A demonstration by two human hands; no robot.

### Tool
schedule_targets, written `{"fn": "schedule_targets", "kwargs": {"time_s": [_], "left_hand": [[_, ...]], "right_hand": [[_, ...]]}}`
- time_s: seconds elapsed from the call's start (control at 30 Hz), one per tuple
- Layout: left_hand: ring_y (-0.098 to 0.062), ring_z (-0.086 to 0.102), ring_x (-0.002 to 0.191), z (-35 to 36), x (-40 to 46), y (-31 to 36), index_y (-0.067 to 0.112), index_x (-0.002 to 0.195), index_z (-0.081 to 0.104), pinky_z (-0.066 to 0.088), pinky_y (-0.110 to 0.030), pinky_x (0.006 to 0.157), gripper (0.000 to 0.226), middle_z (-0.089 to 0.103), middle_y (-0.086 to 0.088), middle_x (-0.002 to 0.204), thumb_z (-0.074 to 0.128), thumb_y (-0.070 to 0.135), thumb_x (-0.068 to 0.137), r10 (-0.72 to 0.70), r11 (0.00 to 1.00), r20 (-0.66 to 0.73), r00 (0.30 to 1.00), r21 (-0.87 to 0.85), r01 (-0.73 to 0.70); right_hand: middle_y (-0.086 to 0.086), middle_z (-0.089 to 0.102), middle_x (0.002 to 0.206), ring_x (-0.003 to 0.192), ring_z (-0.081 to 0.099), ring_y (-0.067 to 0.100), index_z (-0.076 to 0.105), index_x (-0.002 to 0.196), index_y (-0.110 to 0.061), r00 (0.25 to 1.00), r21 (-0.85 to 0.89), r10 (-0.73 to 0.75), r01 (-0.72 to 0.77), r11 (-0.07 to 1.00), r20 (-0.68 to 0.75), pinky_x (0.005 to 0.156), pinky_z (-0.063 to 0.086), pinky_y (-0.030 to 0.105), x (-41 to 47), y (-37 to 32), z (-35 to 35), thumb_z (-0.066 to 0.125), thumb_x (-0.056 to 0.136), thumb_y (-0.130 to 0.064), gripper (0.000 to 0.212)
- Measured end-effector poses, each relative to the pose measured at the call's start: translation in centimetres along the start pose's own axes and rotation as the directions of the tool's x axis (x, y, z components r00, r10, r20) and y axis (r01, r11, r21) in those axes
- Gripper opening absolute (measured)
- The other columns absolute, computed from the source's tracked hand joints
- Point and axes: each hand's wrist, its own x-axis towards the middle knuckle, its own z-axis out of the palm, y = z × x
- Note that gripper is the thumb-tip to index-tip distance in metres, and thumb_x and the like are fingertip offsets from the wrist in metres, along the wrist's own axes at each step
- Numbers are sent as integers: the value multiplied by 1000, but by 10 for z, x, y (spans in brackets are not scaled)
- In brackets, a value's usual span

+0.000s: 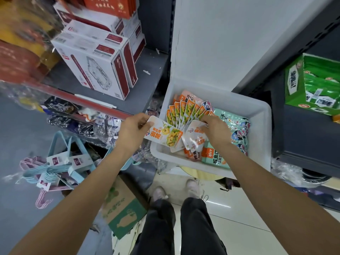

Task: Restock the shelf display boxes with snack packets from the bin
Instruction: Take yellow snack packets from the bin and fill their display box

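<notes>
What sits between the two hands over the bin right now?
In the head view, the orange-and-white packet pinched by the left hand, then a white packet under the right hand. No bare gap; both lie over the white bin.

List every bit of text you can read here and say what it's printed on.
"烤鱼" — partly covered green packet at the bin's near edge.
Large orange characters on the packet in the left hand: blurred, not readable.
Fanned orange packets in the white bin: too small.
Green display box, white-and-red boxes, floor carton: print blurred.
</notes>
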Motion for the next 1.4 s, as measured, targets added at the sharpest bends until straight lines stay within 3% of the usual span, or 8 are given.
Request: {"fn": "schedule_targets", "kwargs": {"time_s": [0.27,0.47,0.63,0.8,0.9,1.07,1.27,1.4], "left_hand": [[-8,66,86,-1,10,54,16,98,67,49,-23,84,15,72,2,92,63,7,86,137,991,8,991,-2,-136],[-6,63,78,8,13,123,12,89,65,44,-2,72,7,69,0,84,63,5,87,357,928,75,931,87,-363],[-15,66,80,39,17,196,18,89,70,54,-35,79,11,71,1,84,62,11,87,529,811,171,831,186,-555],[-19,66,79,105,11,266,16,90,71,53,-35,76,13,73,-2,83,61,9,87,616,730,217,758,207,-652],[-15,64,83,153,8,309,12,98,71,48,-21,78,23,72,-4,94,54,-1,88,617,729,264,741,163,-665],[-7,59,86,223,4,372,10,107,67,36,4,68,30,67,2,98,53,-6,87,614,755,210,760,124,-644],[5,57,73,273,9,420,13,87,69,38,2,65,14,65,5,85,61,1,86,586,803,40,809,109,-586],[4,56,71,285,11,431,14,83,70,37,1,68,12,65,6,83,64,4,84,603,784,-16,798,197,-589]], "right_hand": [[6,50,62,65,56,33,41,130,-23,994,159,45,-28,987,-100,57,44,36,-14,-7,-57,49,94,-9,40],[5,61,78,69,55,21,66,106,-12,960,322,64,28,946,-272,64,41,31,-38,11,-119,52,95,-12,18],[3,61,78,69,53,13,68,91,-9,895,454,211,-11,891,-394,60,38,20,-64,58,-178,57,91,-9,10],[7,66,91,82,61,20,66,109,-4,839,493,308,-55,868,-449,67,44,27,-86,133,-226,54,94,-11,20],[6,66,90,81,60,17,66,107,-7,794,510,365,-83,856,-485,62,44,19,-95,187,-249,57,92,-11,18],[-7,61,78,80,64,21,65,93,-11,776,595,357,29,803,-520,72,58,35,-98,270,-294,58,92,-9,7],[-7,63,75,81,67,25,61,83,-21,777,590,290,127,797,-559,79,54,48,-71,340,-339,56,93,-11,15],[-3,66,84,83,65,18,66,91,-13,784,522,212,162,837,-583,79,53,33,-40,358,-350,55,93,-9,12]]}}
